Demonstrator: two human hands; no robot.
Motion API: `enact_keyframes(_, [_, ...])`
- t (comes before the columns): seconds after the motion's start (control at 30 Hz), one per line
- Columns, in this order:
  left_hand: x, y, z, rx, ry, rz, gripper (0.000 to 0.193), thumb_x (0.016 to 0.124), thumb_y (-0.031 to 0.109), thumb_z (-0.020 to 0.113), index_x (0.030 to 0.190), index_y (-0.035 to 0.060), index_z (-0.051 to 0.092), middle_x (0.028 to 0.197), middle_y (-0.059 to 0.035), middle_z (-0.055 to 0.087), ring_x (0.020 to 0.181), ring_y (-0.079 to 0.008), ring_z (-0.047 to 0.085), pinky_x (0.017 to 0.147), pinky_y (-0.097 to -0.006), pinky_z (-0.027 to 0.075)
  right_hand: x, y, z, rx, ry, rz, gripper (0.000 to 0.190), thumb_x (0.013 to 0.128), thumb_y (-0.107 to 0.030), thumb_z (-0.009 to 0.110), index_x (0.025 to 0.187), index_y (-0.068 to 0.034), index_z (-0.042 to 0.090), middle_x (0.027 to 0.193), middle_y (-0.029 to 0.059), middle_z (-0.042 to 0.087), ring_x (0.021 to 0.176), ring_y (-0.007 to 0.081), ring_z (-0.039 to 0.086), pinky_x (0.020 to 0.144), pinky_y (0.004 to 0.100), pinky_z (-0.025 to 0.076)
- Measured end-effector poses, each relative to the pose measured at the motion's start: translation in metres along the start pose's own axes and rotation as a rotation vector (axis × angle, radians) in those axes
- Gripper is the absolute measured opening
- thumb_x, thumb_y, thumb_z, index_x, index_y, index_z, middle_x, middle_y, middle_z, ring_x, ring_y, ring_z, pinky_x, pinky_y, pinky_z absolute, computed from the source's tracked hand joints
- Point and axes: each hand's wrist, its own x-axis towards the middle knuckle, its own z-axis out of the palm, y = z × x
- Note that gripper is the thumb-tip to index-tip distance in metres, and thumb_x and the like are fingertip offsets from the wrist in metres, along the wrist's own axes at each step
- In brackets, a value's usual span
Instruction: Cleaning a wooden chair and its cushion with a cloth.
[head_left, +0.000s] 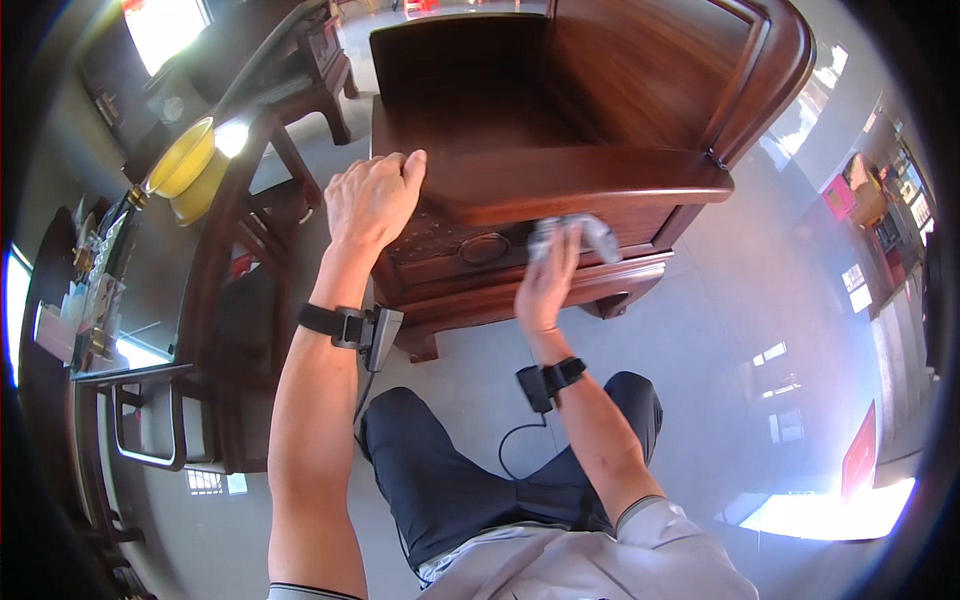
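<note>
A dark, polished wooden armchair (600, 176) with a carved side panel (484, 247) stands in front of me. My left hand (375, 196) rests at the front end of the chair's armrest, fingers curled; whether it grips the wood is hidden. Below the armrest, my right hand (551, 281) presses a grey cloth (577, 236) to the side panel, fingers stretched out over it; hand and cloth are blurred. Both wrists carry black straps with small devices and cables.
To the left stands a glass-topped wooden table (150, 300) with a yellow basin (181, 161) on it. A stool or chair with a metal frame (150, 424) is beneath its near edge. Further wooden furniture (322, 90) stands at the back left. Grey tiled floor (720, 360) lies to the right.
</note>
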Motion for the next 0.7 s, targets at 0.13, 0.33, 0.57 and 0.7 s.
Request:
enact_keyframes(0.13, [0.005,-0.013,-0.005,-0.266,-0.119,-0.018,0.061,0.100,0.056,0.032,0.104,0.0094,0.072,0.105,-0.0213,0.069,0.105,-0.0408,0.062,0.094,-0.0502,0.046,-0.030,-0.042,0.041,0.114,-0.597,-0.598,0.053,0.079,0.004,0.057,0.131,0.000,0.059,0.144,0.0154,0.052,0.126,0.0351,0.053,0.107,0.0443,0.042])
enact_keyframes(0.33, [0.018,-0.032,-0.004,-0.777,-0.304,-0.056,0.081,0.098,0.069,0.025,0.125,0.0019,0.063,0.126,-0.0215,0.063,0.126,-0.0328,0.054,0.110,-0.0406,0.033,0.028,-0.099,0.047,-0.036,-0.440,-0.942,0.018,0.077,-0.014,0.060,0.091,-0.004,0.063,0.094,0.0066,0.057,0.094,0.0233,0.056,0.089,0.0377,0.046])
enact_keyframes(0.57, [0.017,-0.034,0.000,-0.748,-0.278,-0.052,0.085,0.095,0.073,0.021,0.124,0.0070,0.067,0.126,-0.0190,0.065,0.128,-0.0360,0.052,0.111,-0.0429,0.033,0.025,-0.019,0.016,-0.160,-0.319,-0.765,0.044,0.079,-0.002,0.064,0.122,-0.010,0.067,0.116,0.0116,0.065,0.101,0.0306,0.060,0.089,0.0421,0.049])
enact_keyframes(0.7, [0.013,-0.033,-0.010,-0.848,-0.280,-0.085,0.090,0.094,0.076,0.021,0.128,0.0047,0.063,0.126,-0.0215,0.065,0.127,-0.0337,0.053,0.111,-0.0428,0.032,0.012,-0.045,-0.025,0.044,-0.296,-0.461,0.044,0.083,0.009,0.057,0.126,0.000,0.063,0.130,0.0231,0.056,0.109,0.0389,0.059,0.097,0.0442,0.048])
